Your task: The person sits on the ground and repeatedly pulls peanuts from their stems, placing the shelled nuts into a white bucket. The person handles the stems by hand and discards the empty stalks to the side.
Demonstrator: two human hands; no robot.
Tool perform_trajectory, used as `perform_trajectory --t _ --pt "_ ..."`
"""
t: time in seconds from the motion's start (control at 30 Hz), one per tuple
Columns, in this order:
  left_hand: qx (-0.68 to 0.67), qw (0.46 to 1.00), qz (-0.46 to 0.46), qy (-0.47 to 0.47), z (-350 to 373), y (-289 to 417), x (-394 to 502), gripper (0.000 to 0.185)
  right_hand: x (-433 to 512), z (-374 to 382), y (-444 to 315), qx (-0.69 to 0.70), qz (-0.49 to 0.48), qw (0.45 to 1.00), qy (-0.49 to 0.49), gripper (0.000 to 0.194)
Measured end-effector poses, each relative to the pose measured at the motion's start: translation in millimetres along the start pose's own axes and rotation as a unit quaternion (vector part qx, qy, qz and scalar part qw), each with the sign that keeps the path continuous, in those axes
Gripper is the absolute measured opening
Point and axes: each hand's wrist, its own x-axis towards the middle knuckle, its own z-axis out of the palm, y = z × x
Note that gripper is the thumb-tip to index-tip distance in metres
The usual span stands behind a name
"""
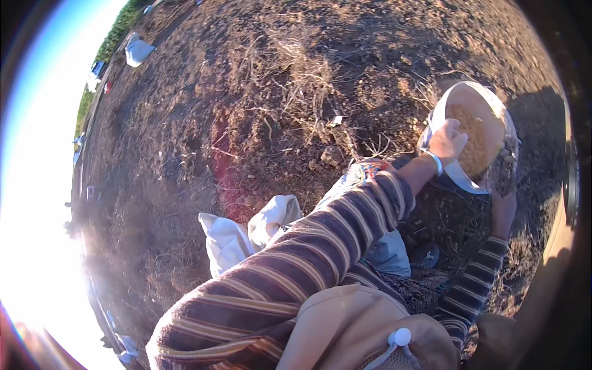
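Note:
A white round container (497, 106), like a basin or sieve, is tilted at the right and holds tan, grainy, blurred material (467, 138). My left hand (446, 142), with a pale band at the wrist, curls over its near rim; the fingertips are partly hidden. At the container's lower right side is my right hand (504, 203), its fingers mostly hidden behind the side. Both arms wear striped sleeves. A pale cloth (231, 240) lies left of my legs, and bluish-grey fabric (391, 254) shows beneath my left arm.
Dry soil with clods and straw-like stalks (300, 88) surrounds me. A white sack (138, 50) lies farther off at the upper left. Dark footwear (425, 255) shows below the container. Beige fabric with a white toggle (400, 336) fills the bottom; bright glare covers the left.

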Motion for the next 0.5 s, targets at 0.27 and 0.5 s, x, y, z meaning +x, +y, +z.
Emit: perform_trajectory --t 0.27,0.5 --pt "0.136 0.977 0.041 -0.158 13 30 -6 0.055 -35 -2 -30 -0.063 -0.018 0.995 0.070 0.051" --pt "-0.004 0.973 0.034 -0.228 55 46 3 0.072 -35 5 -32 -0.132 -0.020 0.983 0.126 0.027"
